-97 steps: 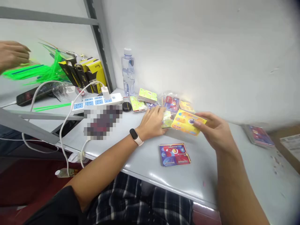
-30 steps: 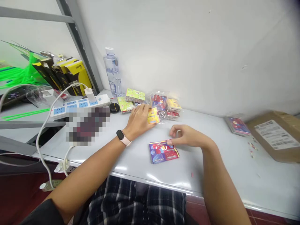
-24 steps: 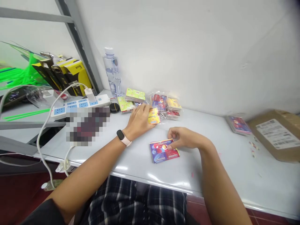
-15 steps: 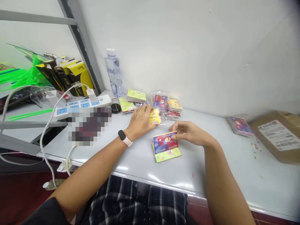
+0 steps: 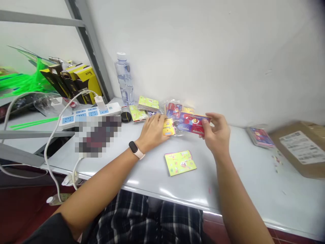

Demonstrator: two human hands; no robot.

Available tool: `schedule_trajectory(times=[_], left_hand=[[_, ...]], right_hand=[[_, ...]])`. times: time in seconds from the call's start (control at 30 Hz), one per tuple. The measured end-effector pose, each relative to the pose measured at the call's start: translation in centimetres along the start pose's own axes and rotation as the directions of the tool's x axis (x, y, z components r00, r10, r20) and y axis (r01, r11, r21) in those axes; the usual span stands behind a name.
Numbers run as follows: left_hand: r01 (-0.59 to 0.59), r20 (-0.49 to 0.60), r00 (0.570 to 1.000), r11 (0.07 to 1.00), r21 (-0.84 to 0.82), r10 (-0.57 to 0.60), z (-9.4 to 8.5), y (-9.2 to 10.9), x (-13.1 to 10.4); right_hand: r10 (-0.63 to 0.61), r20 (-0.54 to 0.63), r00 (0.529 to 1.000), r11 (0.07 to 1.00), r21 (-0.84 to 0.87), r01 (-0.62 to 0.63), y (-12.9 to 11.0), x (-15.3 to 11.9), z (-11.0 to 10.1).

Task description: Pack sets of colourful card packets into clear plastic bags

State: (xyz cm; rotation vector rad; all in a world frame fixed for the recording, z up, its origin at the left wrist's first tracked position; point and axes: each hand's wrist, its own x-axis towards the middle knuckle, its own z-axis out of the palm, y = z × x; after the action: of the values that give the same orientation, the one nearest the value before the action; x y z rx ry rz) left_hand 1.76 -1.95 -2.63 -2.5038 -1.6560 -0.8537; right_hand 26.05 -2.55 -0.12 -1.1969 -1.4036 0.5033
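My right hand [image 5: 215,132] pinches a blue-and-red card [image 5: 191,122] between thumb and fingers, lifted above the desk. My left hand [image 5: 154,130], with a wristband at the wrist, is closed over a yellow card [image 5: 169,127] that shows at its right side. A green card or thin stack [image 5: 180,163] lies flat on the desk in front of my hands. Behind my left hand sit piles of green cards [image 5: 148,103] and a clear-bagged red-and-blue packet [image 5: 174,110]. Part of the yellow pile [image 5: 188,110] is hidden by the lifted card.
Against the wall stands a water bottle [image 5: 124,79]. A power strip [image 5: 88,116] with white cables and a small black round case [image 5: 125,117] lie to the left, beside a metal shelf [image 5: 93,51]. On the right are a bagged card stack [image 5: 261,136] and a cardboard box [image 5: 301,147].
My right hand has picked the blue-and-red card off the green one and carried it up and right, toward the piles. The left hand stays in nearly the same place.
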Motion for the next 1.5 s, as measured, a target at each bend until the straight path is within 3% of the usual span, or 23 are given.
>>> schedule_trajectory(times=[0.13, 0.33, 0.53, 0.63, 0.77, 0.97, 1.03, 1.2, 1.4, 1.5], left_hand=[[0.002, -0.016, 1.0, 1.0, 0.0, -0.002, 0.2, -0.2, 0.1], [-0.005, -0.015, 1.0, 1.0, -0.013, 0.005, 0.2, -0.1, 0.0], [-0.039, -0.043, 0.998, 0.999, -0.034, 0.038, 0.5, -0.3, 0.1], [-0.031, -0.065, 0.998, 0.999, -0.044, 0.028, 0.7, -0.4, 0.1], [0.012, -0.102, 0.995, 0.998, -0.057, -0.018, 0.7, -0.4, 0.1], [-0.033, -0.064, 0.998, 0.997, -0.066, 0.029, 0.4, -0.3, 0.0], [-0.068, -0.055, 0.996, 0.995, -0.07, 0.064, 0.4, -0.1, 0.0], [-0.098, -0.042, 0.995, 0.992, -0.075, 0.095, 0.3, 0.0, -0.1], [-0.045, -0.061, 0.997, 0.995, -0.09, 0.04, 0.3, -0.1, 0.1], [-0.006, -0.087, 0.996, 0.993, -0.122, -0.004, 0.4, -0.2, 0.2]], right_hand=[[0.041, 0.106, 0.993, 0.998, 0.036, -0.045, -0.6, -0.5, 0.5], [0.129, -0.003, 0.992, 0.99, 0.066, -0.128, -0.9, -0.4, 0.8], [0.235, 0.044, 0.971, 0.969, 0.069, -0.238, -1.2, -0.6, 1.5], [0.212, 0.07, 0.975, 0.974, 0.063, -0.216, -1.2, -0.7, 1.6], [0.151, -0.014, 0.988, 0.988, -0.006, -0.151, -1.1, -0.6, 1.0], [0.191, -0.02, 0.981, 0.982, 0.015, -0.191, -0.9, -0.5, 0.9], [0.165, 0.021, 0.986, 0.986, 0.018, -0.166, -0.9, -0.8, 1.3], [-0.001, 0.3, 0.954, 0.999, -0.03, 0.011, -0.9, -1.6, 2.3], [-0.02, 0.078, 0.997, 1.0, 0.008, 0.019, -1.1, -1.8, 2.3], [0.04, 0.071, 0.997, 0.997, -0.066, -0.035, -1.2, -1.0, 1.1]])
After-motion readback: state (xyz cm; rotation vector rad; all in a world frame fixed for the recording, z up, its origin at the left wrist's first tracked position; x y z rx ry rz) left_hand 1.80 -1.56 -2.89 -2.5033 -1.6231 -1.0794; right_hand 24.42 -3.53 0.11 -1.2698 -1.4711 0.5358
